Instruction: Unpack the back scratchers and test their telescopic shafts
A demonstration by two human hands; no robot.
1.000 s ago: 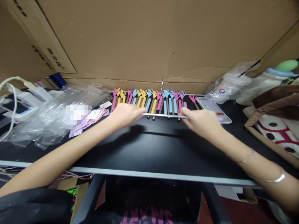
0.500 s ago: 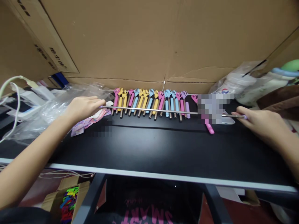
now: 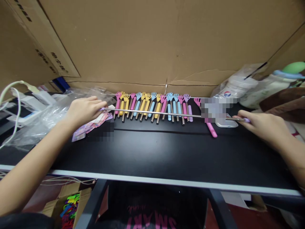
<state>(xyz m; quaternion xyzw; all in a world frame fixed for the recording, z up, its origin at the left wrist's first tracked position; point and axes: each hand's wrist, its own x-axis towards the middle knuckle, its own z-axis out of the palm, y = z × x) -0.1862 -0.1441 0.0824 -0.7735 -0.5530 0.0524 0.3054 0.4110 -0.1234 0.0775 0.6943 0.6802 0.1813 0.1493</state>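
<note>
A long thin metal rod with purple ends, an extended telescopic back scratcher (image 3: 143,112), stretches level above the desk between my hands. My left hand (image 3: 85,109) is closed on its left end, over clear plastic bags. At the other end, my right hand (image 3: 262,127) pinches the rod near its purple tip. Behind and below the rod lies a row of short collapsed back scratchers (image 3: 152,109) in pink, yellow, blue and purple, claws toward the cardboard. Apart from them, on the right, is a pink back scratcher (image 3: 211,129), partly blurred out.
Clear plastic bags (image 3: 45,122) and white chargers with cables (image 3: 35,101) occupy the left. Printed cards (image 3: 92,124) lie by my left hand. A phone (image 3: 228,123), a bagged cup (image 3: 240,84) and a bottle (image 3: 274,84) stand or lie right. A cardboard wall (image 3: 133,41) closes the back.
</note>
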